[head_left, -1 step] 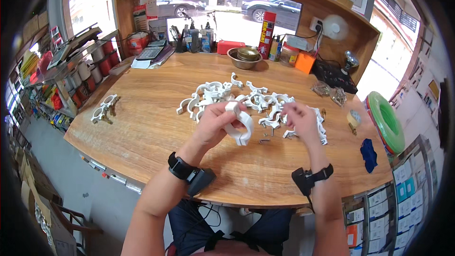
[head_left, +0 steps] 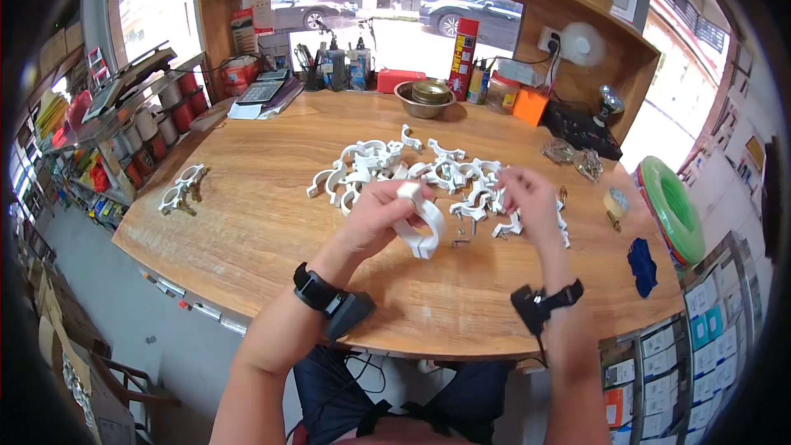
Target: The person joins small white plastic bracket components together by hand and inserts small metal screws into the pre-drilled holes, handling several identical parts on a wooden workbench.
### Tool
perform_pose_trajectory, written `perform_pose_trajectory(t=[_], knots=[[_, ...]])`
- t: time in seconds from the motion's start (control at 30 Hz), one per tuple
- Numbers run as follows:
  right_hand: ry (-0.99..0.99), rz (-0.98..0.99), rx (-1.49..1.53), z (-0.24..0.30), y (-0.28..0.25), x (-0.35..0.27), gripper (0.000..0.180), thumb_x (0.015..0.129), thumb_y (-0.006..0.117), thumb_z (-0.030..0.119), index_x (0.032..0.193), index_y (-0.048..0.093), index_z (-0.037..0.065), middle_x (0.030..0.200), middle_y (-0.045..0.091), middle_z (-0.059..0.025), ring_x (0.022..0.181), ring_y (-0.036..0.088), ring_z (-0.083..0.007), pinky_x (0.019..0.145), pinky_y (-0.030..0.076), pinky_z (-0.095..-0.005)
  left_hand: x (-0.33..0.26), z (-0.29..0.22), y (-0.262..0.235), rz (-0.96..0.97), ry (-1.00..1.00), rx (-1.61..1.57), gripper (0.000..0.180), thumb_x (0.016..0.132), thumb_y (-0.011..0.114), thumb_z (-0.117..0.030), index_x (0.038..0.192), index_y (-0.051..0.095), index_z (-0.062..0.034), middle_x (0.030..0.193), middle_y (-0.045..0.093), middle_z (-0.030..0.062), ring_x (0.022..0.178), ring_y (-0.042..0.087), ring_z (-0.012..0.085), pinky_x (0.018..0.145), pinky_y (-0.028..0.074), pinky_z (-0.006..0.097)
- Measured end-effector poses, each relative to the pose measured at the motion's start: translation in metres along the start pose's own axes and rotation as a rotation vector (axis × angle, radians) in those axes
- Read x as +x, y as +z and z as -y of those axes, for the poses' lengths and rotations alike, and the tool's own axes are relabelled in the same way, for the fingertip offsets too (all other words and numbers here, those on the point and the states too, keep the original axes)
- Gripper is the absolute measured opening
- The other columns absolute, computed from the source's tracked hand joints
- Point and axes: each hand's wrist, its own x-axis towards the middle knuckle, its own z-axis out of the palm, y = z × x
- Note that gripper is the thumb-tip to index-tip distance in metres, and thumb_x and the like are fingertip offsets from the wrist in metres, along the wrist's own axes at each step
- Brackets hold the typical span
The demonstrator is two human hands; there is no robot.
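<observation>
Pinching a white ring clamp (head_left: pixel 435 229) near its upper end, left hand (head_left: pixel 377 213); clamp projects rightward and below the grip; right hand (head_left: pixel 531 199), cannot tell whether grasping.

White ring clamp (head_left: pixel 437 222), tilted, in left grip (head_left: pixel 376 217).

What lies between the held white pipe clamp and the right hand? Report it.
In the head view, loose white clamp pieces and small metal screws lie on the wooden tabletop between them.
</observation>
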Motion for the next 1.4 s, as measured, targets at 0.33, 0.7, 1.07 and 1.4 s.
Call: perform_pose_trajectory(t=[0.33, 0.7, 1.07, 1.4], knots=[[-0.141, -0.140, 0.479, 0.101, -0.041, 0.109, 0.017, 0.080, 0.059, 0.020, 0.080, 0.061, 0.003, 0.064, 0.057, -0.0022, 0.051, 0.049, -0.0052, 0.044, 0.039, -0.0175, -0.033, 0.042, 0.149, 0.845, -0.007, 0.239, 0.027, 0.070, 0.070, -0.015, 0.092, 0.062, -0.0007, 0.121, 0.043, 0.0157, 0.104, 0.047, 0.0224, 0.089, 0.038, 0.033], [-0.368, -0.435, 1.055, 0.132, -0.168, 0.119, 0.013, 0.083, 0.052, 0.013, 0.074, 0.049, 0.004, 0.060, 0.048, -0.0042, 0.047, 0.043, -0.0117, 0.039, 0.033, -0.0217, -0.088, 0.054, 0.200, 0.536, -0.008, 0.067, 0.026, 0.069, 0.071, -0.009, 0.090, 0.062, 0.0024, 0.117, 0.041, 0.0143, 0.114, 0.039, 0.0266, 0.096, 0.032, 0.038], [-0.418, -0.615, 1.229, 0.112, -0.197, 0.112, 0.018, 0.082, 0.048, 0.016, 0.066, 0.046, 0.009, 0.053, 0.045, 0.0000, 0.042, 0.041, -0.0112, 0.035, 0.032, -0.0217, -0.105, 0.059, 0.206, 0.573, -0.032, -0.093, 0.028, 0.065, 0.071, -0.005, 0.092, 0.063, -0.0012, 0.121, 0.040, 0.0153, 0.118, 0.036, 0.0272, 0.097, 0.032, 0.039], [-0.320, -0.493, 1.124, 0.098, -0.163, 0.119, 0.016, 0.081, 0.049, 0.012, 0.066, 0.048, 0.007, 0.052, 0.044, -0.0016, 0.041, 0.041, -0.0104, 0.036, 0.032, -0.0206, -0.100, 0.042, 0.190, 0.741, -0.047, -0.035, 0.029, 0.070, 0.071, -0.019, 0.087, 0.063, 0.0037, 0.105, 0.051, 0.0175, 0.098, 0.050, 0.0272, 0.084, 0.042, 0.037]])
